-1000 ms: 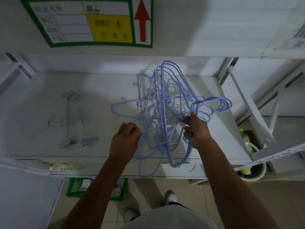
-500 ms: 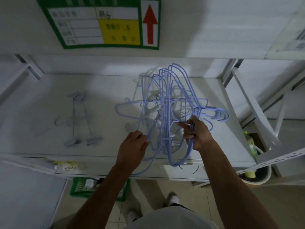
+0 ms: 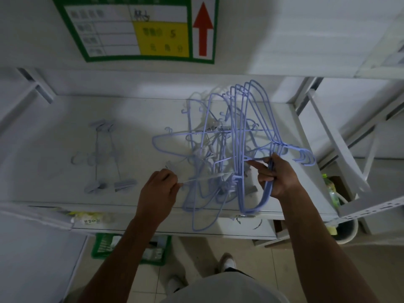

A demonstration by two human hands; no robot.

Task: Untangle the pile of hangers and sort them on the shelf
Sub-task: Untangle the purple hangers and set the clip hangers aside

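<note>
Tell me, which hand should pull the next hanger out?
Probably the left hand: it already pinches a thin silver wire hanger, while the right hand grips the bundle of blue wire hangers.

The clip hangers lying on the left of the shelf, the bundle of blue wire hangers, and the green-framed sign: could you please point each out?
clip hangers [image 3: 102, 156]: head view, on the crossing rods.
blue wire hangers [image 3: 258, 119]: head view, on an upright wire frame.
green-framed sign [image 3: 140, 29]: head view, on its yellow panel's edge.
</note>
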